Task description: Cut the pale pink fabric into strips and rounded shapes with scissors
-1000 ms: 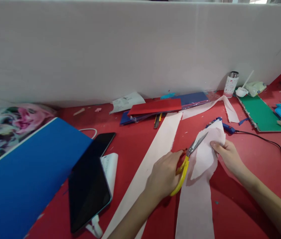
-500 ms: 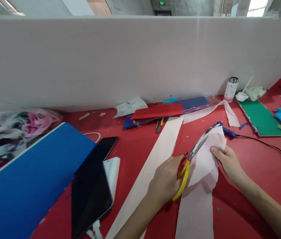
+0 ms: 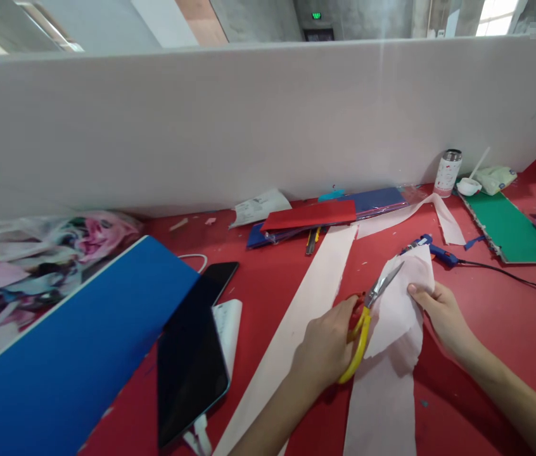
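Observation:
My left hand (image 3: 327, 345) is closed round the handles of a pair of yellow-handled scissors (image 3: 359, 348). The blades point up and to the right, lying against a pale pink piece of fabric (image 3: 398, 297). Thumb and fingers of my right hand (image 3: 441, 310) pinch that fabric at its right edge, holding it up off the table. Its lower part hangs over or runs into a long pink strip (image 3: 382, 411) near the front edge; I cannot tell whether they are one piece. Another long pale strip (image 3: 313, 278) lies flat to the left of the scissors.
Behind the fabric lies a blue glue gun (image 3: 443, 254) with a black cord. A tablet (image 3: 192, 373), a power bank (image 3: 229, 329) and a blue board (image 3: 82, 342) are on the left. Farther back are a red folder (image 3: 310, 216), a cutter knife (image 3: 313, 240), a flask (image 3: 448, 173) and a green board (image 3: 515, 228).
The whole view has shifted slightly, moving everything a little to the right. The scissor blades look more closed together than before. Both hands keep their grips.

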`<act>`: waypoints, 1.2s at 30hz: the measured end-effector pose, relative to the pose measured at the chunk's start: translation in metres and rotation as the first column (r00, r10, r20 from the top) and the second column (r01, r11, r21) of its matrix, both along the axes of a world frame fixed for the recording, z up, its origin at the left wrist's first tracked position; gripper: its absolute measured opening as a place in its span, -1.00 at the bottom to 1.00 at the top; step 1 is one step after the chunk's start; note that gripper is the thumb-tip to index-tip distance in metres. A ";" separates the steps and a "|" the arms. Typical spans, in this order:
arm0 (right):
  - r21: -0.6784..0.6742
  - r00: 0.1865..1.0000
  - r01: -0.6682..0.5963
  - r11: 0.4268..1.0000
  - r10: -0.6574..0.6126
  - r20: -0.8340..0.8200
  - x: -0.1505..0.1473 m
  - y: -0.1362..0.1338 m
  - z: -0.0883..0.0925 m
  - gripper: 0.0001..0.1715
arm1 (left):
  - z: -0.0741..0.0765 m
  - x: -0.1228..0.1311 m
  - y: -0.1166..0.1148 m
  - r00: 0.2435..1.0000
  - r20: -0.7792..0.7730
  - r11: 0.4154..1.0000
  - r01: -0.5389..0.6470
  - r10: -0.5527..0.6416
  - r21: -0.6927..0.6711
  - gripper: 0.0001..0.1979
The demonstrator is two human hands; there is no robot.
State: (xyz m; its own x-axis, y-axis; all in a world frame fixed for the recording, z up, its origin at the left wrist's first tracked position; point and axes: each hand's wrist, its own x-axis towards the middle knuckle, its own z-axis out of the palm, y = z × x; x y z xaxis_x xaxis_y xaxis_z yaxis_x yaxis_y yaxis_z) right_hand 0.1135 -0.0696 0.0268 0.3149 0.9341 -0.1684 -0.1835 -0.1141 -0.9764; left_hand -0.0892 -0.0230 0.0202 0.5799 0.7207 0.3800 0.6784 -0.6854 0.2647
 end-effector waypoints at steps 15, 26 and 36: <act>0.018 1.000 0.008 1.000 -0.008 0.028 0.000 0.000 0.003 -0.50 | -0.002 -0.002 0.000 1.000 0.018 0.999 -0.004 0.005 -0.032 -0.72; 0.024 0.999 0.018 1.000 -0.019 0.035 0.002 0.001 0.001 -0.55 | 0.006 -0.001 -0.001 0.998 0.053 0.994 0.024 -0.018 -0.106 -0.73; 0.032 0.996 -0.011 0.999 0.008 0.085 0.007 0.004 -0.002 -0.58 | 0.012 -0.006 0.004 0.998 0.041 0.994 0.044 -0.041 -0.099 -0.74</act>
State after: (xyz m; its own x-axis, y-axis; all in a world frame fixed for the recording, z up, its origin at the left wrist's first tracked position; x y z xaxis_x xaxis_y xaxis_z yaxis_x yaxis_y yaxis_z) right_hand 0.1203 -0.0658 0.0249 0.3178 0.9416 -0.1111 -0.0984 -0.0837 -0.9916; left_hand -0.0951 -0.0186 0.0317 0.5971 0.7313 0.3298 0.6371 -0.6821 0.3589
